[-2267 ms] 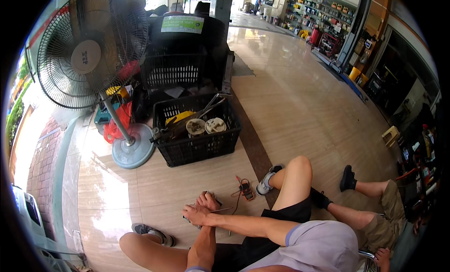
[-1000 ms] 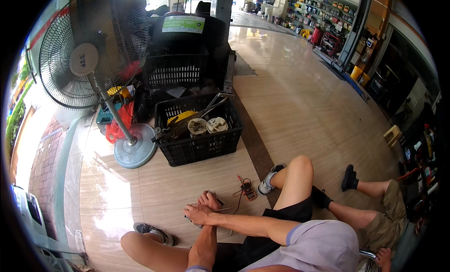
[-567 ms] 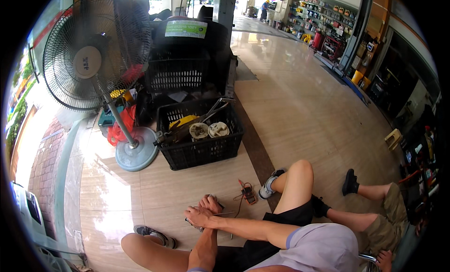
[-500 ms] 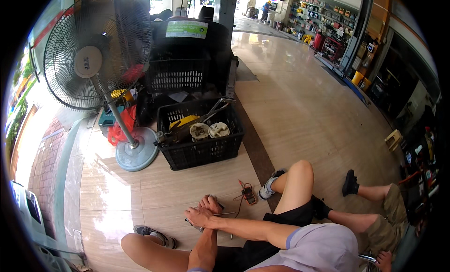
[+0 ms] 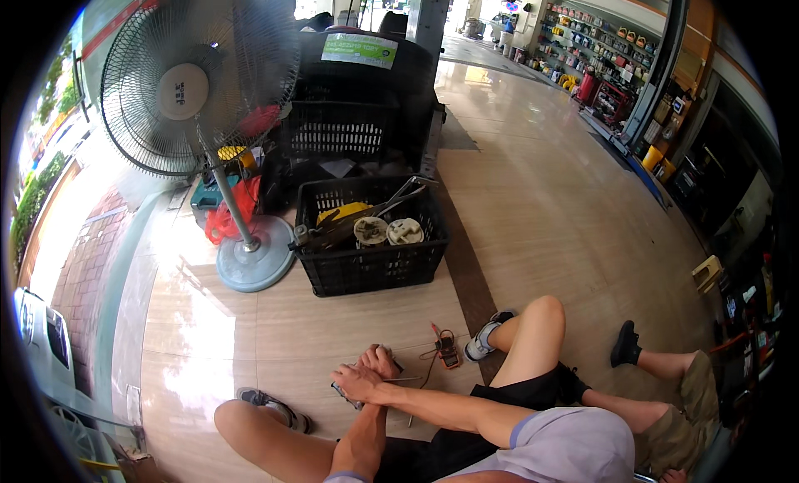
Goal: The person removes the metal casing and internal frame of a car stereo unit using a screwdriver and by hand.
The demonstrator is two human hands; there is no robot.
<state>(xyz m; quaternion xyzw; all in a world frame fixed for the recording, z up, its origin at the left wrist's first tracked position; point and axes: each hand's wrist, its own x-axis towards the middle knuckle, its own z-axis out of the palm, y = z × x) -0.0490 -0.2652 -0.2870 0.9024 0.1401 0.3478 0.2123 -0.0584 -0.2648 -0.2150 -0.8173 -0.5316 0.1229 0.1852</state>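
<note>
My view swings left; lower centre, left hand and right hand stay crossed, work unbroken; I can't tell their grip.

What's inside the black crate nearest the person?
The crate holds two round pale parts, something yellow, metal bars and dark items too murky to identify. Whatever lies beneath them is covered.

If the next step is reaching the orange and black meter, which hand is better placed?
Probably the left hand: it is nearer the meter, while the right hand sits farther left. The right forearm crosses over the left forearm, though, which could hinder.
</note>
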